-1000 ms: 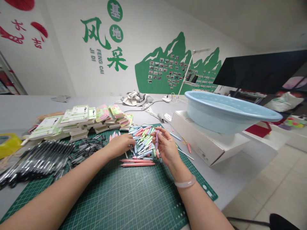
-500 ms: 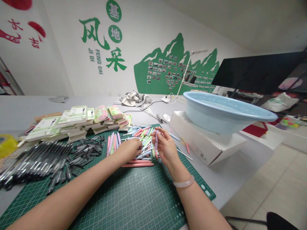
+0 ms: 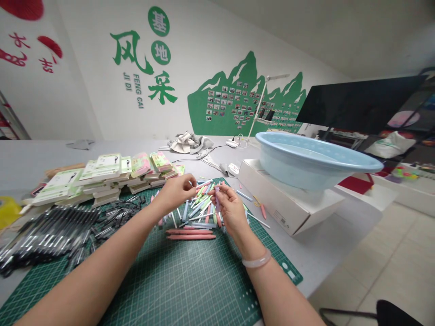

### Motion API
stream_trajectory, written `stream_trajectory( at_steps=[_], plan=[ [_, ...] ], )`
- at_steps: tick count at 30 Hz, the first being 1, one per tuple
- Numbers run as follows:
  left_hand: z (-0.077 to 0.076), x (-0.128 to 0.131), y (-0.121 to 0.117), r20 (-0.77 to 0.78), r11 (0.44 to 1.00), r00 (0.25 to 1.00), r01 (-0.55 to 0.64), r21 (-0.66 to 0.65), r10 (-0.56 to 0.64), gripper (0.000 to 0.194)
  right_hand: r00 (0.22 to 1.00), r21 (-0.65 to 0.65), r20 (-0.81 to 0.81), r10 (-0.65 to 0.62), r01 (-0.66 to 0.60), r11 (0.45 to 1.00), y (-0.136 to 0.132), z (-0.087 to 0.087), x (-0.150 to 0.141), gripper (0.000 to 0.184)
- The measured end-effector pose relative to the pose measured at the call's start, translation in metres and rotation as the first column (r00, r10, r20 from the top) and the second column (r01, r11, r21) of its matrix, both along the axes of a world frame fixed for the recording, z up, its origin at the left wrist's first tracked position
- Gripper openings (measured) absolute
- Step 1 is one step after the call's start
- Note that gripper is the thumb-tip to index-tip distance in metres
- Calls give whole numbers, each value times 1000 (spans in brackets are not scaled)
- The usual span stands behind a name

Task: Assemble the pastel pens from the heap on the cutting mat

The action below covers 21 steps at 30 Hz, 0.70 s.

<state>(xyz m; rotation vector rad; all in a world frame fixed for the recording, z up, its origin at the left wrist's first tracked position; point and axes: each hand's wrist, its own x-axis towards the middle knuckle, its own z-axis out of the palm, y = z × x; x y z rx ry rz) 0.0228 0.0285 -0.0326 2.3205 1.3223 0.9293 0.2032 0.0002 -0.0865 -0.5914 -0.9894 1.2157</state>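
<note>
My right hand (image 3: 233,210), with a pale bracelet at the wrist, pinches a light purple pen barrel (image 3: 218,199) upright between thumb and fingers. To its left, my left hand (image 3: 177,192) hovers over the near edge of a heap of pastel pen parts (image 3: 200,210). Its thumb and fingertips are pressed together; whatever they hold, if anything, is too small to make out. Pink pens (image 3: 190,237) lie side by side in front of the heap on the green cutting mat (image 3: 190,280).
Many black pens (image 3: 57,231) lie spread on the left. Stacked small boxes (image 3: 105,167) stand behind them. A light blue basin (image 3: 306,163) rests on a white carton (image 3: 272,199) to the right. A crumpled cloth (image 3: 190,143) lies at the back.
My left hand has lifted from the pen heap and shifted slightly left, its fingertips now pinched. My right hand keeps the purple pen barrel in nearly the same place.
</note>
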Motion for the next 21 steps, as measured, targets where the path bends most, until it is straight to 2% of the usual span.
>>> stream_trajectory(
  at_steps=[4,7,12,16,19,21],
  plan=[
    [34,-8,-14,147,997,988,43,68,-52,20,1000,55,28,-8,6,998,2,-4,-2,19],
    [43,-9,-23,178,998,983,39,50,-48,20,997,67,76,-27,22,997,1,-4,-2,19],
    [42,-8,-28,111,996,993,32,80,-41,15,974,104,220,-57,35,994,-2,0,-3,17],
    [39,-6,-28,-37,992,997,75,105,-72,13,937,144,342,-62,13,989,-6,0,-7,13],
    [34,-2,-29,-123,985,980,163,55,-156,12,926,99,372,57,-101,990,-10,-1,-11,14],
    [28,3,-29,-88,982,978,191,1,-190,12,927,65,347,139,-172,983,-13,-2,-13,14]
  ],
)
